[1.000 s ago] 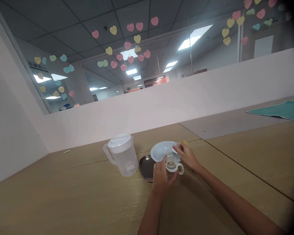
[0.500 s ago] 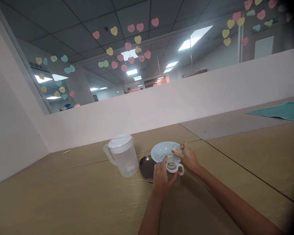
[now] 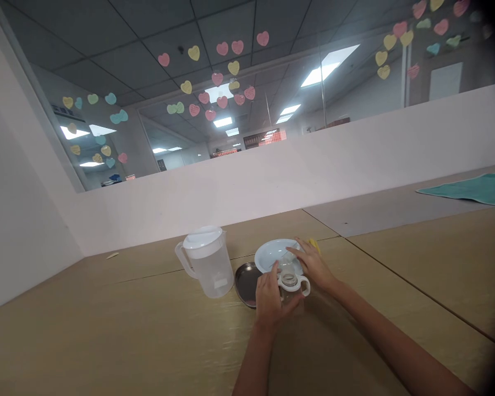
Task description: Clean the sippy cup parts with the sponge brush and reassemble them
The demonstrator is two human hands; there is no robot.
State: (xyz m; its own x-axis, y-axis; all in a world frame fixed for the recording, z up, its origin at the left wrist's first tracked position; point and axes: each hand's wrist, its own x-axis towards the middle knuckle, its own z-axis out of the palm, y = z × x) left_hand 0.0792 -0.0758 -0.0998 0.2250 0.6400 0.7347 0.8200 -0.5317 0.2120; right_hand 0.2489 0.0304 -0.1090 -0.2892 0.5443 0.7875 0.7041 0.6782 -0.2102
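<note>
My left hand (image 3: pixel 269 297) is wrapped round a clear bottle (image 3: pixel 289 279) with white side handles, a baby bottle by its look. It stands upright with its round mouth uncovered. My right hand (image 3: pixel 313 265) reaches over the right rim of a pale blue bowl (image 3: pixel 264 254), fingers stretched out and apart. A small clear piece (image 3: pixel 286 261) shows in the bowl just behind the bottle; its kind cannot be made out. Something yellow (image 3: pixel 314 245) peeks out behind my right hand, mostly hidden.
A lidded translucent pitcher (image 3: pixel 212 269) stands to the left. Between it and my left hand lies a dark metal tray (image 3: pixel 244 283), partly covered by the hand. A teal cloth (image 3: pixel 474 188) lies at the far right. A low wall (image 3: pixel 214 190) with a window closes the table's back.
My right hand has loosened from the clear piece it held and its fingers now stretch over the bowl. The yellow thing has come into view. My left hand stays on the bottle.
</note>
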